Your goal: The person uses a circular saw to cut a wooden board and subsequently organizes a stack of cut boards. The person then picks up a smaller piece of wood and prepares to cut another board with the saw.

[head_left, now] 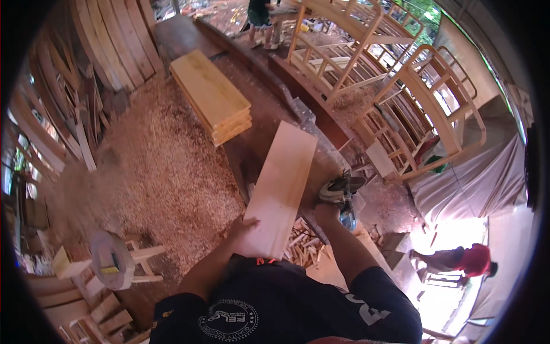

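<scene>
A pale wooden board (282, 183) lies lengthwise across the workbench (246, 80), its near end against my body. My left hand (243, 229) grips the board's left edge near that end, with its fingers over the top face. My right hand (326, 207) is closed on a handheld power tool (339, 190), dark with blue parts, just beside the board's right edge; its fingers are partly hidden. A stack of yellowish boards (209, 92) sits on the bench beyond.
Wood shavings (154, 172) cover the floor leftward. Planks (114, 40) lean at upper left. A round-topped stand (112, 258) is lower left. Wooden frames (424, 109) fill the upper right. Another person stands at the far top (259, 17); a person in red (470, 259) bends at lower right.
</scene>
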`<state>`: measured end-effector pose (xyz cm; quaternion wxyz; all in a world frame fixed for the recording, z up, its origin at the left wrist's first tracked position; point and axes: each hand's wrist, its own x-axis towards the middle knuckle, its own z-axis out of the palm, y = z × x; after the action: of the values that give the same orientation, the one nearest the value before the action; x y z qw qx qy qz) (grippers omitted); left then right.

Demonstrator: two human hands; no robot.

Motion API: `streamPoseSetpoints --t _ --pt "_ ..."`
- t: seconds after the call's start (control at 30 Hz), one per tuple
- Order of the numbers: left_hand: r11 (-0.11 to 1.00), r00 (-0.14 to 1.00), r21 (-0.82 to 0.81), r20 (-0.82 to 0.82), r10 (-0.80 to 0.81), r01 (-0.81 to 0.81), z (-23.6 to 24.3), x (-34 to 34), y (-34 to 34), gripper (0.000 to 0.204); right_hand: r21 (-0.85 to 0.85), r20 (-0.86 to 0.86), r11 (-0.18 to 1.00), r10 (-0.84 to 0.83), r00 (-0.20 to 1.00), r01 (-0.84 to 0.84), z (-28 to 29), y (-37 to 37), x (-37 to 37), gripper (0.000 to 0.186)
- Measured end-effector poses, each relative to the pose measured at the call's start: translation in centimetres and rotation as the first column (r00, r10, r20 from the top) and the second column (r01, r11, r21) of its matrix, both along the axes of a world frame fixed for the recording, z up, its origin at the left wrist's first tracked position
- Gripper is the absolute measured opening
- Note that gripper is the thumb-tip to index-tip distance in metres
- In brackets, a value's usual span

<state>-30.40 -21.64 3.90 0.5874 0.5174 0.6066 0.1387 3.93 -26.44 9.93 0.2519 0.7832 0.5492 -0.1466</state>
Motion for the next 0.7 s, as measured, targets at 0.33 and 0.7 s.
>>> streamPoseSetpoints --t 0.33,0.7 --pt "0.993 0.998 -0.1 0.03 0.062 -0.059 5.0 0.3 -7.7 0.047 0.469 -0.441 0.88 0.162 0.883 0.073 0.4 -8.2 -5.1 0.066" --pt "0.913 0.962 0.308 0.036 0.269 -0.267 6.5 -3.7 -5.4 0.048 -0.072 -0.95 0.876 -0.205 0.234 0.477 -4.8 -9.6 -13.6 0.048"
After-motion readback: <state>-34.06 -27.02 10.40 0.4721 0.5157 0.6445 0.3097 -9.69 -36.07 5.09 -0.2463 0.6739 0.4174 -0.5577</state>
